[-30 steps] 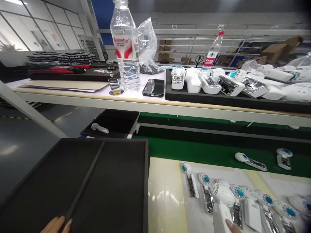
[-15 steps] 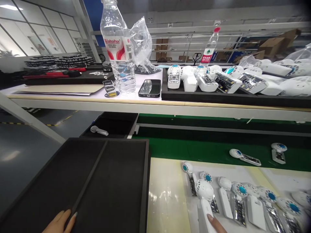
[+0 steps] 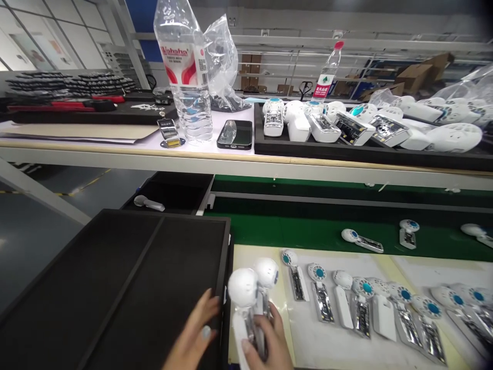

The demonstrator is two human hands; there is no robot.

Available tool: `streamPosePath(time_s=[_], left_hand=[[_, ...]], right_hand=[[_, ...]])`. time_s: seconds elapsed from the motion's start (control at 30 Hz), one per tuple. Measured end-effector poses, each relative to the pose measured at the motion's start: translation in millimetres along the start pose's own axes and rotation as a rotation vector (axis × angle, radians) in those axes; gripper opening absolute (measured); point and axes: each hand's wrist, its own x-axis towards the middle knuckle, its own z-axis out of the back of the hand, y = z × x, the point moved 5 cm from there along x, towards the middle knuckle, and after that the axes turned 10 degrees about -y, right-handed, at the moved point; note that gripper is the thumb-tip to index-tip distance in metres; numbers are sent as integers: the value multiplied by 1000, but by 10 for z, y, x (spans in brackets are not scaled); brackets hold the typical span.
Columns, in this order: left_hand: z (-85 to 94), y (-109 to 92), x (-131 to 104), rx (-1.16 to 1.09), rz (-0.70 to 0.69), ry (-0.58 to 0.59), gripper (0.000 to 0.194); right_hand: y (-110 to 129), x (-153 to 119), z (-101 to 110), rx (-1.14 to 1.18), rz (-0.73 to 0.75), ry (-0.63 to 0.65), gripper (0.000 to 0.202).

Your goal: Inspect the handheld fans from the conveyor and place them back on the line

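Her right hand (image 3: 265, 341) grips two white round-headed handheld fans (image 3: 250, 303); the left hand (image 3: 194, 336) rests open-fingered on the black foam tray (image 3: 115, 288).

Empty two-compartment tray (image 3: 115, 288) lies at near left; just right of it, a row of fan units (image 3: 346, 303) lies on the mat (image 3: 258, 246). Behind the mat runs the belt (image 3: 308, 234) with three fan units well apart. On the raised shelf (image 3: 231, 167) behind: water bottle (image 3: 185, 72), phone (image 3: 234, 134) to its right, then a loaded tray (image 3: 346, 151).
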Motion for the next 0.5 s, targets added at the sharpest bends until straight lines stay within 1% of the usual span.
streamPosePath(time_s=[0.03, 0.07, 0.1, 0.13, 0.2, 0.23, 0.27, 0.3, 0.37, 0.4, 0.43, 0.5], left_hand=[[-282, -93, -99, -218, 90, 66, 80], [-463, -181, -175, -343, 158, 75, 75], [-548, -256, -225, -431, 216, 36, 71], [-573, -311, -256, -499, 280, -2, 65], [-509, -361, -276, -585, 433, -66, 50], [-464, -371, -273, -618, 505, -66, 43], [-427, -378, -265, -648, 563, -50, 41], [-399, -390, -250, -679, 596, -28, 42], [-371, -430, -211, -750, 595, 5, 47], [-367, -455, -194, -783, 579, 8, 48], [-367, -480, -182, -801, 566, 5, 48], [-368, -535, -170, -796, 550, -1, 48]], right_hand=[[150, -33, -36, 12, 74, 9, 42], [277, -62, -54, 26, 131, 14, 40], [373, -85, -55, 38, 164, 14, 38], [439, -100, -38, 48, 174, 4, 37], [495, -106, 36, 101, 154, -41, 31], [492, -102, 80, 147, 126, -64, 30], [474, -95, 121, 202, 89, -77, 38], [447, -87, 150, 264, 44, -71, 53], [381, -73, 175, 362, -66, -8, 80], [347, -69, 178, 384, -126, 33, 87], [320, -64, 186, 398, -184, 63, 89], [319, -50, 206, 438, -261, 116, 79]])
